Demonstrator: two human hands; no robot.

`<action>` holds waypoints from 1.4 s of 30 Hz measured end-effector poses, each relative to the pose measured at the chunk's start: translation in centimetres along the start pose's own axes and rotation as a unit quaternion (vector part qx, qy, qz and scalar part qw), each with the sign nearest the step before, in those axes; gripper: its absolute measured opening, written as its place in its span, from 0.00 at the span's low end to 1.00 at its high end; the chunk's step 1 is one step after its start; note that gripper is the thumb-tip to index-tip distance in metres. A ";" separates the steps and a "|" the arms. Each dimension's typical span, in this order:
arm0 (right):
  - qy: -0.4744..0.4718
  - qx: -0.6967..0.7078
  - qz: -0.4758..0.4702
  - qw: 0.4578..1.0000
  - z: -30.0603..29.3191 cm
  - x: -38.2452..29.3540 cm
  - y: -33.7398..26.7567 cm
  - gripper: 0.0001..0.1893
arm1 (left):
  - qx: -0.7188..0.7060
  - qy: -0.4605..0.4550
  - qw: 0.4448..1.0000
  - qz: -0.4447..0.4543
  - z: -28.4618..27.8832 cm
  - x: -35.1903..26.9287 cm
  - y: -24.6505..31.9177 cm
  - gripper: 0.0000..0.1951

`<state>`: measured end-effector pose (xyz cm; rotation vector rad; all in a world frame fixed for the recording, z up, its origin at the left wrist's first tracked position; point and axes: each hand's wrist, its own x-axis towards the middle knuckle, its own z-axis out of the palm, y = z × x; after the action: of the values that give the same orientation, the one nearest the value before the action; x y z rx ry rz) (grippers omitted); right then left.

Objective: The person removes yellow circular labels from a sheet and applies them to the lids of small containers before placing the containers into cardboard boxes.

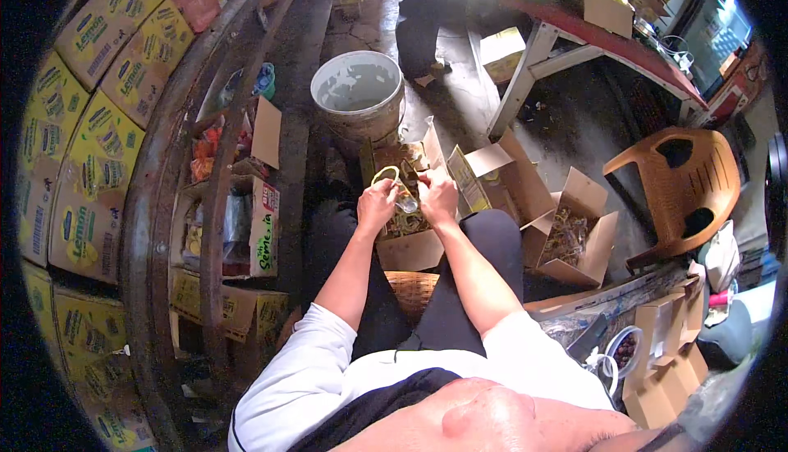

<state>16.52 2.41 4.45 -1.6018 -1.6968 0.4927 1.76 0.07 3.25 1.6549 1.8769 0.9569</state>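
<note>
My left hand pinches a small clear plastic piece with a yellow-green loop rising from it. My right hand is closed at the other side, close to the clear piece; whether its fingertips hold something is too small to tell. Both hands are over an open cardboard box between my knees. Inside the box lie many small tangled greenish and brown items. A woven wicker surface shows between my thighs, below the box.
A large whitish bucket stands beyond the box. Open cartons are at the right, near an orange plastic chair. Shelves with boxes and stacked yellow cartons line the left. A person's dark-clothed legs stand ahead by a red-topped table.
</note>
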 end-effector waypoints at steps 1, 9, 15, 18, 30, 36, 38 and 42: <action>0.002 -0.024 -0.047 0.999 -0.4 -0.4 -0.3 0.04 | 0.003 -0.006 1.000 -0.018 -0.2 0.0 0.0 0.11; 0.032 -0.172 -0.194 0.965 -0.1 -1.5 -0.9 0.02 | -0.016 0.004 1.000 -0.004 0.1 -0.1 0.4 0.10; 0.009 -0.221 -0.192 0.956 2.5 -0.7 -0.1 0.03 | 0.092 -0.014 0.993 0.072 1.0 -0.8 -0.4 0.08; -0.075 -0.119 0.005 0.990 1.6 0.1 0.0 0.06 | 0.050 -0.030 0.998 0.035 1.1 -1.2 0.3 0.10; -0.037 0.005 -0.044 0.998 0.3 -0.4 0.1 0.04 | 0.115 0.082 0.988 0.068 0.7 0.0 -2.6 0.09; -0.011 -0.061 -0.108 0.992 0.3 -1.2 -0.3 0.04 | 0.049 0.022 0.998 0.042 0.8 0.4 -2.4 0.13; -0.003 -0.065 -0.159 0.985 0.6 -1.4 -0.5 0.03 | -0.011 0.006 1.000 0.004 0.9 0.4 -2.7 0.14; 0.003 -0.171 -0.203 0.964 1.1 -1.5 -0.4 0.03 | -0.029 -0.024 0.999 0.018 1.1 0.2 -2.4 0.14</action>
<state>15.39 1.09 3.59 -1.4179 -2.1232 -0.0118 0.94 0.39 0.73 1.6677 1.7777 0.9671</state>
